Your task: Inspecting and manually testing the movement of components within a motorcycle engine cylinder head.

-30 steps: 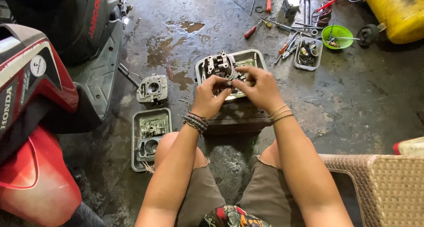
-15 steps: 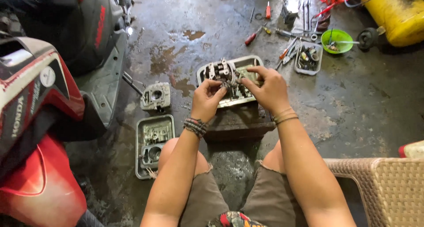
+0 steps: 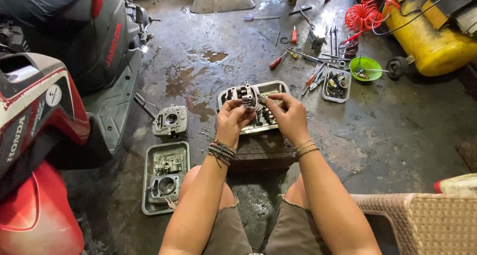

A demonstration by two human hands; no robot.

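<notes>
1. The engine part [image 3: 243,93], a grimy grey metal assembly with springs on it, sits just above the middle of the frame, pinched between both hands.
2. Left hand [image 3: 233,120] is curled shut around the part's lower left side, fingers wrapped over the front, with bead bracelets on the wrist.
3. Right hand [image 3: 288,117] grips it from the right, thumb and fingertips pinching near a spring; the rest of the fingers are loosely bent.
4. Right under and behind the hands is a shallow grey tray [image 3: 278,86] with more oily bits in it. The hands cover most of its middle, so I can't tell exactly what's lying there.
5. The tray rests on a dark block [image 3: 263,155] just past the person's knees.
6. Left of centre on the wet concrete floor [image 3: 397,136] stands a finned cylinder [image 3: 170,122], well apart from the hands.
7. Lower left: a second metal tray [image 3: 149,185] holding a couple of cast engine pieces.
8. Upper right: a small white tub [image 3: 338,86] of small parts, a green bowl [image 3: 365,69], and screwdrivers [image 3: 277,62] and other tools scattered around.
9. Far upper right is a yellow tank [image 3: 427,41] with a red coiled hose [image 3: 365,14].
10. The left edge is filled by a red and grey scooter [image 3: 44,111]; a woven chair [image 3: 427,220] sits in the lower right corner.
</notes>
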